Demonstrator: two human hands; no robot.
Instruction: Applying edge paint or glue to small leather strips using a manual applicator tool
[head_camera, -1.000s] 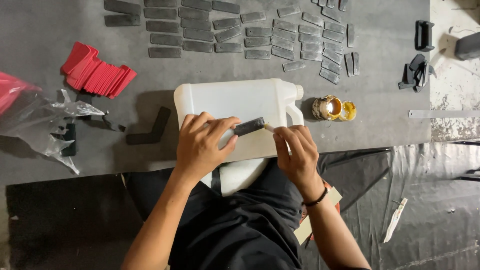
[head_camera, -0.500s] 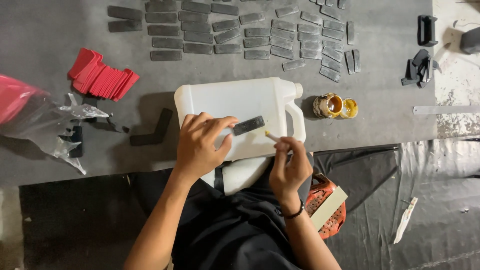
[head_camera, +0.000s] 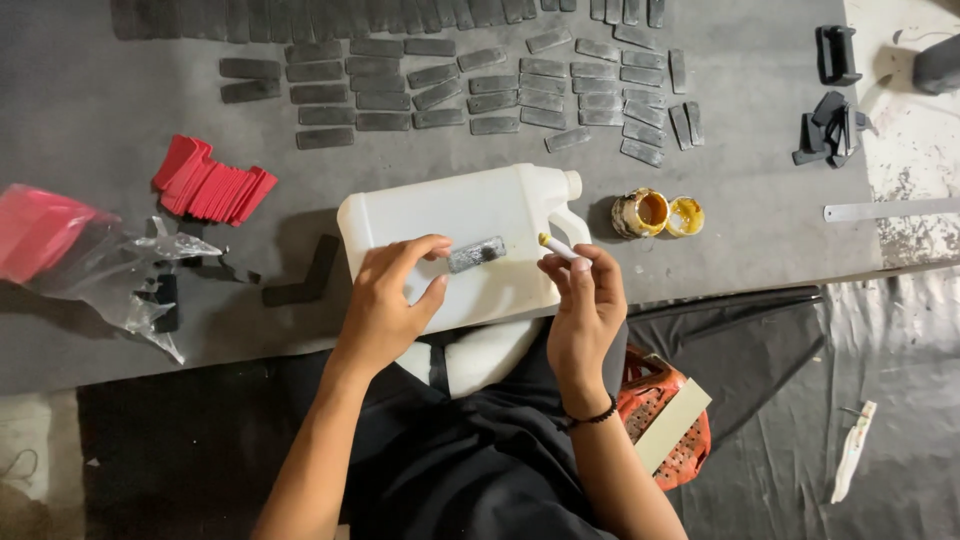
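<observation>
While the left hand (head_camera: 385, 300) presses its fingertips on one end of a small dark grey strip (head_camera: 476, 254), pinning it flat, the right hand (head_camera: 585, 300) is closed in a pinch around a thin white stick (head_camera: 558, 246) with a yellowish tip, held just to the right of the strip and not touching it. The strip lies at the centre of the frame on the broad side of a white plastic jug (head_camera: 460, 215), which rests on its side on the dark grey surface (head_camera: 760, 230). Judging by its looks, the strip is light, thin and fairly stiff, likely to slide on the smooth jug unless held down at an end or gripped by its long edges. The stick seems light and easy to snap, best taken near its middle. Rows of similar dark strips (head_camera: 480, 85) fill the upper middle of the frame, a fan of red pieces (head_camera: 212, 185) sits at left, and two small open tins (head_camera: 656, 213) of yellow stuff stand just right of the jug.
</observation>
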